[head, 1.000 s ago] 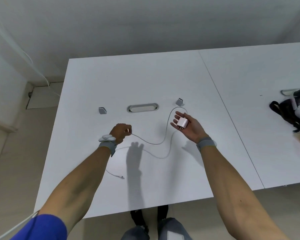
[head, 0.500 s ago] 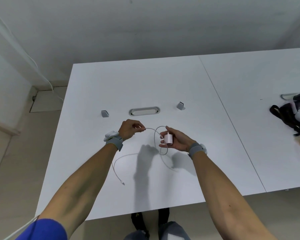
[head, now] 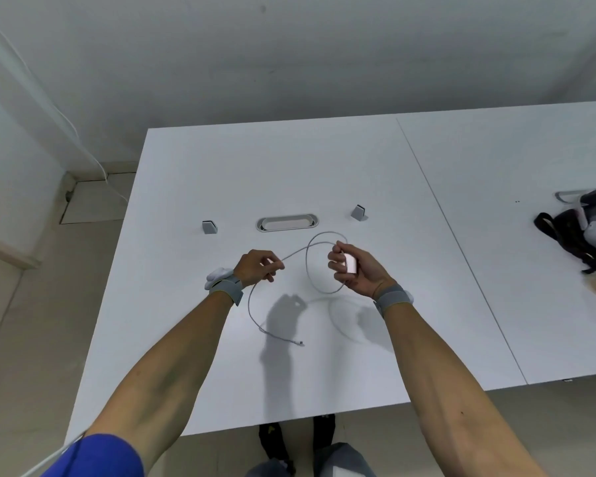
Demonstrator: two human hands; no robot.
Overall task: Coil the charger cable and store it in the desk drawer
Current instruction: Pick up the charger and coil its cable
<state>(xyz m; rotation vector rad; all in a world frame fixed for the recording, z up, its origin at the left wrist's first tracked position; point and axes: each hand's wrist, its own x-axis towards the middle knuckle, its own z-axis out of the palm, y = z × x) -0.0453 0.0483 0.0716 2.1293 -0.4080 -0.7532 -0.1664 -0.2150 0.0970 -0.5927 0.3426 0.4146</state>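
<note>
Thin white charger cable (head: pixel 308 270) – one loop now | your right hand (head: pixel 356 271) clamps white plug block (head: pixel 350 263) | left hand (head: pixel 257 268) pinches cable – hands wider apart than before.

White laminate bench (head: pixel 221 160), seam to a second panel on the right. Oval grey cable grommet (head: pixel 287 223) mid-bench, flanked by two small grey wedge-shaped brackets (head: pixel 209 227) (head: pixel 359 212). Black-and-white headset with straps (head: pixel 580 232) near right edge. Beige floor (head: pixel 21 321).
</note>
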